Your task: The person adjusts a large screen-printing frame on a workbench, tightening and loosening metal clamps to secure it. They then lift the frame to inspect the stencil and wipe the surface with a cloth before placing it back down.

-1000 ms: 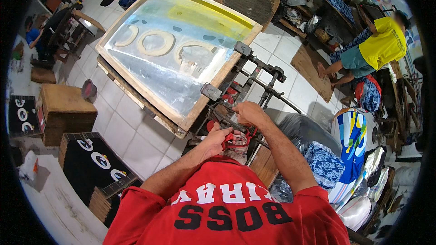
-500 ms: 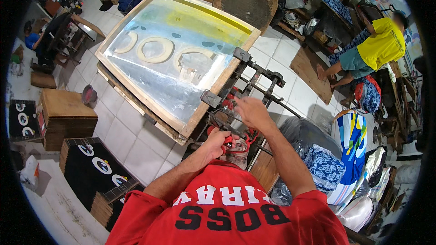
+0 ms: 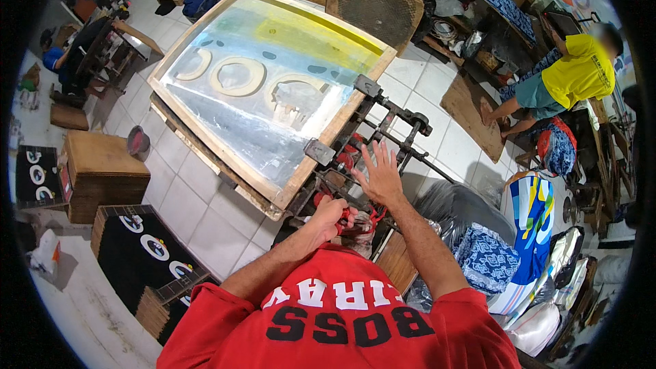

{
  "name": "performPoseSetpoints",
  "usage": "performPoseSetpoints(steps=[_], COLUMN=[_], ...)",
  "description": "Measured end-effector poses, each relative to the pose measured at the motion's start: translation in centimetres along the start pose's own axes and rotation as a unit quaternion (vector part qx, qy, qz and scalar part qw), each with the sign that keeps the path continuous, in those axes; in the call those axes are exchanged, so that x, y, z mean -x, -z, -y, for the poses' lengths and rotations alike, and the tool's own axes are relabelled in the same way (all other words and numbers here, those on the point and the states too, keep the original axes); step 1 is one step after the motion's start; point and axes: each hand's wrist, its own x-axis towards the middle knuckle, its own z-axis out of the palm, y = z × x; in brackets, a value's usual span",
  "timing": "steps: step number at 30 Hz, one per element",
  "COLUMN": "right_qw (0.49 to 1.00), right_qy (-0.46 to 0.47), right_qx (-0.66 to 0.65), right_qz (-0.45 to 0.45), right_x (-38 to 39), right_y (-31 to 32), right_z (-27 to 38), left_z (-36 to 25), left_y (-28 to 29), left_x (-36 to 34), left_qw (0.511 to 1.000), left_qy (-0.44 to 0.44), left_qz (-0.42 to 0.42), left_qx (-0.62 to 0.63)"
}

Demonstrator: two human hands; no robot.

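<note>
My left hand (image 3: 331, 219) is closed around a small red thing (image 3: 344, 219) close to my shirt; the fingers hide most of it, and its kind cannot be made out. Fingers spread, my right hand (image 3: 381, 175) is raised over the dark metal hinge frame (image 3: 389, 111) and holds nothing. A wooden-framed printing screen (image 3: 239, 123) stretches ahead of both hands. Its mesh shows pale ring shapes, a blue band and a yellow band. Two metal clamps, a nearer one (image 3: 319, 152) and a farther one (image 3: 367, 85), grip its right edge.
Stacked boards with black printed tops (image 3: 137, 249) stand at left, near a brown stack (image 3: 106, 178) and a bucket (image 3: 138, 142). At right are a dark plastic bag (image 3: 465, 205) and patterned cloth (image 3: 486, 256). A person in yellow (image 3: 577, 68) works beyond; another sits far left.
My right hand has opened, its fingers now spread and pointing up. The left hand keeps its closed hold on the red thing. The whole view has shifted slightly.
</note>
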Motion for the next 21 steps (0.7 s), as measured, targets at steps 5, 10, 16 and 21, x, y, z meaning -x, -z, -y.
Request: performPoseSetpoints(steps=[5, 10, 16, 21], right_qw=[0.993, 0.999, 0.979, 0.961], right_qy=[0.024, 0.024, 0.007, 0.064], right_qx=[-0.058, -0.013, -0.169, -0.209], right_qz=[-0.104, 0.028, 0.109, 0.168], right_x=[-0.3, 1.3, 1.2, 0.5], right_y=[2.4, 0.6, -4.9, -3.9], right_z=[0.2, 0.3, -1.9, -3.0], left_z=[0.2, -0.6, -8.1, -5.7], left_y=[0.0, -0.6, 4.5, 4.6], left_x=[0.0, 0.7, 2.0, 2.3], left_qw=[0.999, 1.000, 0.938, 0.942], left_qy=[-0.039, -0.013, 0.097, 0.094], left_qz=[0.009, -0.010, 0.114, 0.112], left_qx=[-0.004, 0.005, 0.313, 0.301])
